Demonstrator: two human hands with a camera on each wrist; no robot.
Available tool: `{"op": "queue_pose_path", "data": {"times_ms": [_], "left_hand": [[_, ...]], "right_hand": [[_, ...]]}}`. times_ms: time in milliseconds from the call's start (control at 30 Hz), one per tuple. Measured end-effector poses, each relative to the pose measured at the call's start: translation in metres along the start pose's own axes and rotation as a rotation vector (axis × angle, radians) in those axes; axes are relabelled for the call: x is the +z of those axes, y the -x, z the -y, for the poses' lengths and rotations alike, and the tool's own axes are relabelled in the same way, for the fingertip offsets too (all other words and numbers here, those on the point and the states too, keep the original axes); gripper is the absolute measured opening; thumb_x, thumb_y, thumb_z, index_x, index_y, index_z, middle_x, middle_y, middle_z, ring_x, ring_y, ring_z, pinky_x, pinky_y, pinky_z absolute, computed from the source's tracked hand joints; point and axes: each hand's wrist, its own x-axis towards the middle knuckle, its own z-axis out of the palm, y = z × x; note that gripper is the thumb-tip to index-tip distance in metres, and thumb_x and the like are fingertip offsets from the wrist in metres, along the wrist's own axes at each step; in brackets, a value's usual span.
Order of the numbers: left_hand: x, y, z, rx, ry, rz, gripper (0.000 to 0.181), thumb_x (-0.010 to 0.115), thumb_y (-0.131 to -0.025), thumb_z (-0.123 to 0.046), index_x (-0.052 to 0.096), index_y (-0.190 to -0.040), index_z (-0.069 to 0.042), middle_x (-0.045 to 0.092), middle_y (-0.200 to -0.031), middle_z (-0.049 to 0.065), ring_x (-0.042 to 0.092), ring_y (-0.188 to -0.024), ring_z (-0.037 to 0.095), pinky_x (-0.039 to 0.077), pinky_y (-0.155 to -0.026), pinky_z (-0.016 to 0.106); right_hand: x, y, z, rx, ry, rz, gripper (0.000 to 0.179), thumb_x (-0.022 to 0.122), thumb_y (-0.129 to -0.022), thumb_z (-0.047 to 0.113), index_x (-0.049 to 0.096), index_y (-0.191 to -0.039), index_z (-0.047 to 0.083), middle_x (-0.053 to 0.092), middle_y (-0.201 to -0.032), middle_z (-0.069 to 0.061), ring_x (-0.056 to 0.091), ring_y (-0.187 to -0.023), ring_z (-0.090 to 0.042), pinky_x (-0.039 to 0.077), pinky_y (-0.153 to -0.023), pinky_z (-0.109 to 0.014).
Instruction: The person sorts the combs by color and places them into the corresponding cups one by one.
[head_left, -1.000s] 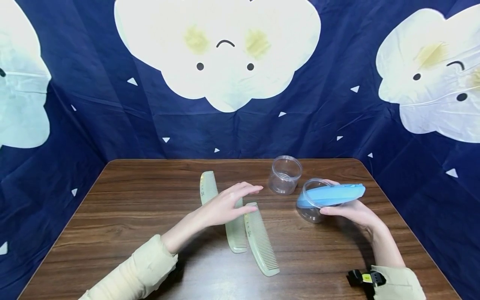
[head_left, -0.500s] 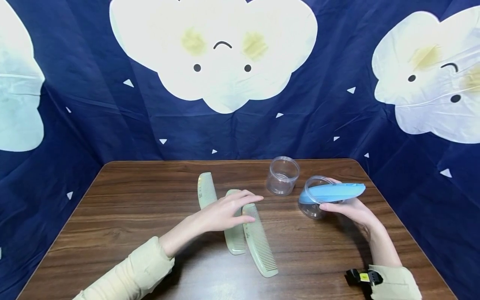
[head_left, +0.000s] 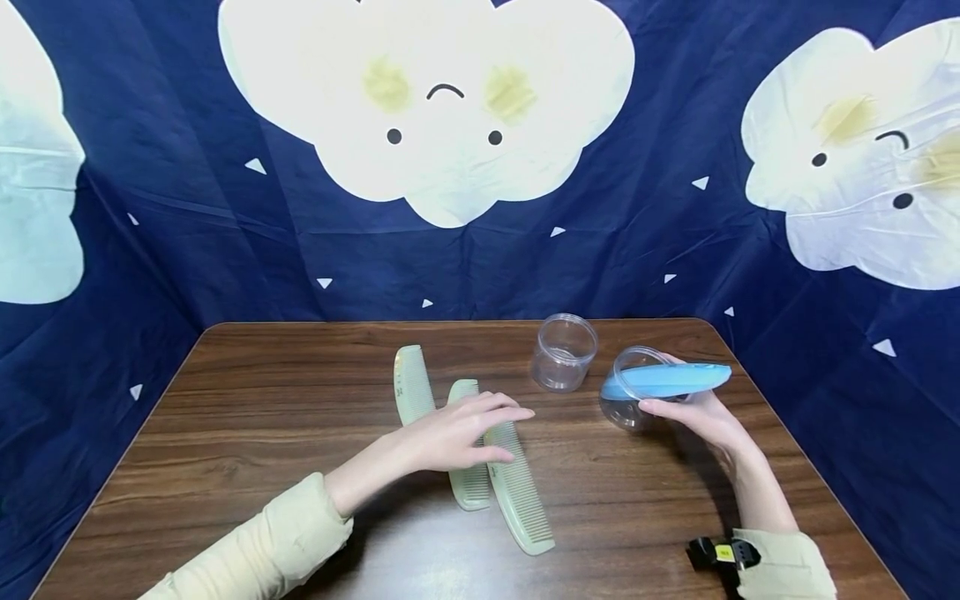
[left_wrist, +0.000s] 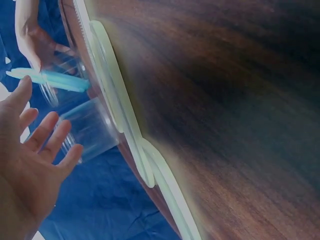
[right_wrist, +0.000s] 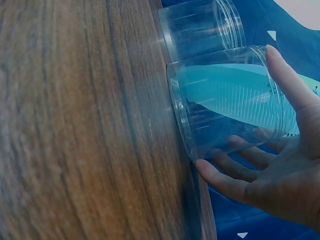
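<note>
In the head view my left hand (head_left: 459, 435) hovers with loosely extended fingers above three pale green combs. The left comb (head_left: 414, 387) and middle comb (head_left: 471, 492) are partly hidden by the hand, and the right comb (head_left: 522, 507) lies slanted toward the front. The left wrist view shows the palm (left_wrist: 35, 180) holding nothing. My right hand (head_left: 711, 423) grips a clear plastic jar (head_left: 625, 414) at its side, with the thumb by the rim. A blue comb (head_left: 684, 380) leans in that jar and sticks out past the rim; whether it is one comb or more I cannot tell.
A second clear jar (head_left: 564, 371) stands upright near the back edge, left of the held jar. The brown wooden tabletop (head_left: 262, 417) meets a dark blue cloth (head_left: 465, 275) with white clouds behind. A black strap device (head_left: 723, 554) sits on the right cuff.
My left hand has come slightly nearer and to the right over the combs. The right hand has shifted the jar with the blue comb a little right and farther back.
</note>
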Motion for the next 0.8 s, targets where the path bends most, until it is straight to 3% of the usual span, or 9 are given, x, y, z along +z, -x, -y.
{"op": "queue_pose_path", "data": {"times_ms": [200, 300, 433, 533, 633, 700, 800], "left_hand": [[0.001, 0.001, -0.003, 0.012, -0.019, 0.046, 0.063, 0.066, -0.098, -0.047, 0.048, -0.154, -0.024, 0.057, -0.146, -0.004, 0.054, -0.134, 0.013, 0.045, -0.116, 0.039], [0.002, 0.002, -0.003, 0.017, -0.024, 0.063, 0.064, 0.066, -0.097, -0.047, 0.048, -0.154, -0.025, 0.057, -0.146, -0.004, 0.053, -0.135, 0.012, 0.045, -0.115, 0.039], [0.005, 0.000, -0.003, 0.037, -0.035, 0.085, 0.065, 0.068, -0.097, -0.047, 0.048, -0.154, -0.025, 0.056, -0.147, -0.003, 0.054, -0.134, 0.013, 0.046, -0.115, 0.038], [0.007, -0.003, -0.003, 0.060, -0.037, 0.105, 0.067, 0.069, -0.096, -0.047, 0.048, -0.154, -0.024, 0.056, -0.148, -0.002, 0.053, -0.136, 0.015, 0.045, -0.116, 0.038], [0.010, -0.005, -0.003, 0.094, -0.050, 0.119, 0.069, 0.072, -0.093, -0.046, 0.049, -0.153, -0.021, 0.056, -0.147, -0.001, 0.053, -0.138, 0.016, 0.044, -0.117, 0.039], [0.012, -0.006, -0.003, 0.119, -0.065, 0.126, 0.072, 0.075, -0.091, -0.045, 0.049, -0.153, -0.019, 0.056, -0.147, -0.001, 0.052, -0.138, 0.017, 0.042, -0.119, 0.041], [0.015, -0.007, -0.003, 0.154, -0.084, 0.141, 0.076, 0.080, -0.087, -0.043, 0.050, -0.152, -0.017, 0.056, -0.147, 0.001, 0.053, -0.138, 0.019, 0.039, -0.122, 0.045]], "right_hand": [[0.000, -0.002, 0.002, 0.024, 0.015, -0.032, 0.094, 0.077, -0.093, 0.019, 0.017, -0.164, 0.007, 0.047, -0.150, -0.021, 0.054, -0.118, 0.003, 0.043, -0.094, -0.011], [0.001, -0.003, 0.003, 0.052, 0.023, -0.044, 0.098, 0.077, -0.093, 0.021, 0.013, -0.165, 0.007, 0.044, -0.154, -0.022, 0.052, -0.128, -0.010, 0.042, -0.096, -0.011], [0.000, -0.002, 0.005, 0.086, 0.017, -0.060, 0.104, 0.076, -0.093, 0.024, 0.003, -0.166, 0.009, 0.033, -0.161, -0.025, 0.038, -0.145, -0.033, 0.039, -0.112, -0.030], [-0.003, 0.002, 0.007, 0.088, 0.008, -0.082, 0.106, 0.076, -0.094, 0.022, 0.000, -0.166, 0.012, 0.032, -0.161, -0.027, 0.033, -0.148, -0.039, 0.035, -0.115, -0.039], [-0.011, 0.008, 0.011, 0.055, 0.033, -0.102, 0.104, 0.075, -0.094, 0.018, 0.000, -0.166, 0.013, 0.031, -0.163, -0.028, 0.033, -0.148, -0.041, 0.038, -0.110, -0.022], [-0.017, 0.013, 0.014, 0.030, 0.062, -0.114, 0.103, 0.074, -0.094, 0.017, 0.001, -0.166, 0.014, 0.028, -0.164, -0.029, 0.033, -0.148, -0.041, 0.038, -0.099, -0.009], [-0.026, 0.021, 0.021, -0.001, 0.091, -0.151, 0.100, 0.072, -0.095, 0.016, 0.002, -0.166, 0.013, 0.026, -0.165, -0.031, 0.043, -0.143, -0.023, 0.036, -0.091, -0.003]]}}
